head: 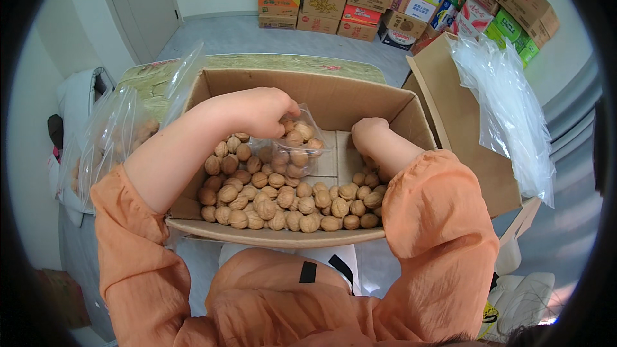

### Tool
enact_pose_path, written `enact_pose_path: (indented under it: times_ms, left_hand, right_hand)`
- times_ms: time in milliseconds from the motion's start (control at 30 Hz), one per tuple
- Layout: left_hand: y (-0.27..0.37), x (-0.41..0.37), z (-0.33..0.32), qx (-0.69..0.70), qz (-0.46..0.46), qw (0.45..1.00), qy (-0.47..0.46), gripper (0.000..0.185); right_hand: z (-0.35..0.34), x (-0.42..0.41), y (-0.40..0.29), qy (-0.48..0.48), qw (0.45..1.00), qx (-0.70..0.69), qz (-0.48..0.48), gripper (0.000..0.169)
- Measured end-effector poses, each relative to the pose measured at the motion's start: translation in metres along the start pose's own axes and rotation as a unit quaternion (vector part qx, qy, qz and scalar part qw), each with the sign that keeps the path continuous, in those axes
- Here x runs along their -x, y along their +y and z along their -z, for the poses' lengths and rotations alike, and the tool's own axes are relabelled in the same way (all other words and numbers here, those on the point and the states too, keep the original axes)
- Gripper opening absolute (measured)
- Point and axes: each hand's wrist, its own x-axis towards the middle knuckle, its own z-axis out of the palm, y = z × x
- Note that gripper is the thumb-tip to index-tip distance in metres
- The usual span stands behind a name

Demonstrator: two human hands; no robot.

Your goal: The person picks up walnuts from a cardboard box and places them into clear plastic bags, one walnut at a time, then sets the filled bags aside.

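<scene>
My left hand (pixel 270 113) grips the edge of a clear plastic bag (pixel 315 130), which holds several walnuts and hangs inside a large open cardboard box (pixel 299 89). Loose walnuts (pixel 284 197) cover the near and left parts of the box's bottom, and some lie at its right side. At the right inside the box is my right hand (pixel 370 130), its back towards me. Its fingers point down and are hidden; walnuts show just below it, and whether it holds any cannot be seen.
Filled clear bags (pixel 113 140) stand left of the box on a patterned table (pixel 289 61). At the right, empty plastic bags (pixel 506 101) hang over another cardboard box (pixel 453 130). Stacked cartons (pixel 328 5) line the far wall, near a closed door (pixel 140 5).
</scene>
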Motion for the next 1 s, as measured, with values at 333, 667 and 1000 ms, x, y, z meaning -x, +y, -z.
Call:
enact_pose_path:
  times_ms: [333, 667, 1000]
  left_hand:
    - [-0.005, 0.000, -0.003, 0.013, 0.008, 1.000, -0.002, 0.053]
    - [0.007, 0.000, 0.003, 0.016, 0.027, 0.999, -0.025, 0.041]
    - [0.003, -0.005, 0.004, 0.025, 0.006, 0.983, 0.183, 0.025]
  right_hand:
    - [0.020, 0.027, -0.002, 0.205, 0.969, -0.097, 0.093, 0.025]
    - [0.023, 0.053, -0.005, 0.428, 0.782, -0.297, 0.342, 0.044]
    - [0.027, 0.043, -0.001, 0.495, 0.675, -0.362, 0.410, 0.022]
